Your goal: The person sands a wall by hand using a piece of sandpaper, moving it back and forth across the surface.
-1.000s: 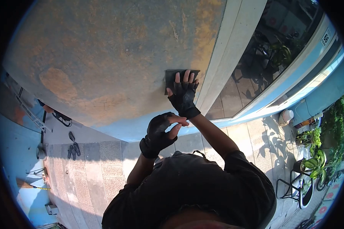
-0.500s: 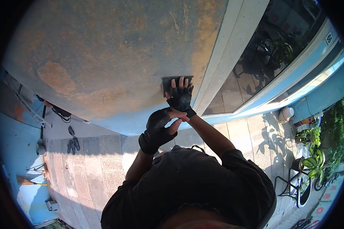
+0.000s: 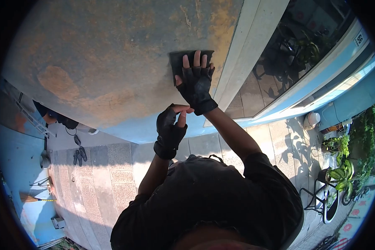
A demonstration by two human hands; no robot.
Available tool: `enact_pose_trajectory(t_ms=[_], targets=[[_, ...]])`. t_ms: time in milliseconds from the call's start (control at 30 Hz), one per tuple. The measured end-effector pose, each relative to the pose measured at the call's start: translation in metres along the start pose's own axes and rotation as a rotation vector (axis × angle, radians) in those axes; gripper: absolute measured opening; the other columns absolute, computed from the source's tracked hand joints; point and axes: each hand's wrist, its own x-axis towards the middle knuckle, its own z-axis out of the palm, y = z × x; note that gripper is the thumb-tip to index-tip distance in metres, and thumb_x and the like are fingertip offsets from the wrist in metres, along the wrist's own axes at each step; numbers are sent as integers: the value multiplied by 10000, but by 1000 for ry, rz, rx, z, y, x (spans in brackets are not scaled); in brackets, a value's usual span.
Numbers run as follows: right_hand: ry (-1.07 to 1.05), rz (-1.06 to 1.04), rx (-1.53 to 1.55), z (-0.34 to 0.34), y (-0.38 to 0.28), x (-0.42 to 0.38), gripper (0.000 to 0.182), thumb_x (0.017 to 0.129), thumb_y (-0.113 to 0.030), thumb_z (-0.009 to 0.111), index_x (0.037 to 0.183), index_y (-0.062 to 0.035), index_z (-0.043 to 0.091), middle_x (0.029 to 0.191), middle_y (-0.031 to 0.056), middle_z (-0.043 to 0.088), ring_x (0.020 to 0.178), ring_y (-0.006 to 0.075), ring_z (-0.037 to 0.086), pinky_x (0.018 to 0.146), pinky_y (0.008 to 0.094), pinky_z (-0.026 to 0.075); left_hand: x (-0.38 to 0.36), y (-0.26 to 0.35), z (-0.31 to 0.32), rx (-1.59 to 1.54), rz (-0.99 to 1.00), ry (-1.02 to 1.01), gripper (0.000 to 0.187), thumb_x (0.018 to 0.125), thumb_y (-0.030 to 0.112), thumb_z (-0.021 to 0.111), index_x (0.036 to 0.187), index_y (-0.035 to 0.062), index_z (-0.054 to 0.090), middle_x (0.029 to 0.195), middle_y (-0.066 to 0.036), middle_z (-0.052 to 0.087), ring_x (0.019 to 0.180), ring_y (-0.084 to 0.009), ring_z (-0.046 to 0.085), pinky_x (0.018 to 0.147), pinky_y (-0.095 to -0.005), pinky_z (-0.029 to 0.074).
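I see the right hand (image 3: 197, 84), fingers apart, flat over the dark sheet (image 3: 177, 61) near the right edge of the wall (image 3: 108, 50). The left hand (image 3: 170, 132) shows thumb and finger apart. Uneven pressure could slip the sheet.

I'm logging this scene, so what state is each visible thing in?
Wall: patchy, discoloured
Dark sheet: against wall
Right hand: spread flat on dark sheet
Left hand: half open, close to right wrist
Gloves: fingerless, worn
Floor: part sunlit, part shaded
Shoes: unworn, on floor
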Motion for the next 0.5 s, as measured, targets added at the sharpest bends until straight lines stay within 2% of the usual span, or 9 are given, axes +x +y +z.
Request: enact_pose_trajectory(t_ms=[133,200,267,300,333,400,433,500], targets=[[-141,-3,61,39,3,-106,861,844,-421,720,1589,-164,373,1656,260,252,1504,490,254,1128,716,236,-13,-59,17,-15,-143,135,134,988,78,617,1070,0,690,951,-136,766,887,-232,756,830,-337,572],[-188,7,88,50,6,-131,856,856,-443,692,1595,-164,362,1666,235,248,1518,473,237,1135,713,228,-24,-91,25,-6,-176,123,146,976,79,629,1088,11,695,982,-138,759,924,-233,751,837,-333,574],[-219,16,73,47,6,-135,846,871,-453,659,1603,-166,347,1673,216,247,1529,457,231,1141,711,222,-37,-113,32,152,-247,53,171,1011,126,627,1131,24,694,1008,-112,759,959,-215,731,866,-339,566],[-253,31,119,42,6,-134,844,875,-455,652,1605,-169,341,1675,213,243,1533,454,226,1141,711,220,-40,-117,33,175,-274,4,218,1001,121,622,1197,47,682,1154,-127,729,1047,-231,713,877,-349,568],[-284,45,164,39,6,-132,842,879,-456,645,1608,-171,336,1677,210,240,1537,450,220,1142,712,219,-42,-121,35,175,-271,2,218,1001,121,622,1197,47,682,1154,-127,729,1047,-231,713,877,-349,568],[-288,37,153,35,6,-130,834,886,-458,633,1609,-172,333,1678,208,236,1535,447,227,1143,711,217,-44,-122,43,160,-186,84,317,984,167,628,1277,50,651,1308,-160,664,1156,-274,676,925,-368,557],[-294,27,145,36,7,-130,826,894,-460,620,1611,-172,329,1680,207,232,1533,443,234,1143,709,215,-42,-121,46,157,-185,86,317,984,167,628,1277,50,651,1308,-160,664,1156,-274,676,925,-368,557],[-297,19,107,38,7,-130,814,903,-461,609,1611,-173,329,1681,203,233,1529,440,245,1143,705,219,-37,-120,49,330,15,137,409,968,225,634,1335,46,617,1403,-172,607,1254,-317,623,999,-395,524]])
